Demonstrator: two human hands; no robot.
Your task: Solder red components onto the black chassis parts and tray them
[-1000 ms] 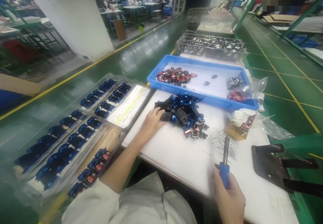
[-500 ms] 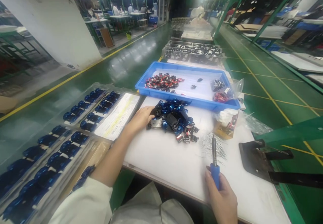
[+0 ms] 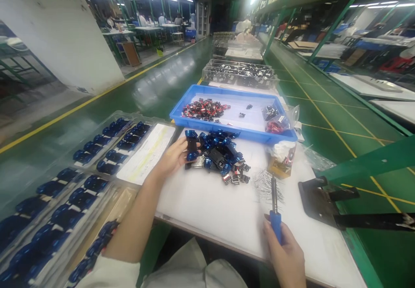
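Observation:
My left hand (image 3: 173,156) grips a small black part with shiny blue rounded ends (image 3: 192,145), held upright at the left side of a pile of similar blue-and-black parts (image 3: 220,149). Small red, black and silver pieces (image 3: 235,176) lie at the front of that pile. My right hand (image 3: 285,253) is closed around the blue handle of a tool with a long two-pronged metal end (image 3: 275,219), pointing away from me over the white tabletop. Just beyond its tip is a scatter of thin metal pins (image 3: 264,184).
A blue tray (image 3: 233,131) behind the pile holds red-and-black pieces and plastic bags. Left are clear trays (image 3: 119,117) of blue parts and a written sheet (image 3: 145,154). A cut-down box (image 3: 281,164), black bracket (image 3: 316,197) and green beam (image 3: 372,162) stand right.
My left hand has lifted a blue-and-black part from the pile's left side and turned it upright. My right hand keeps the tool in nearly the same place. The view has shifted slightly.

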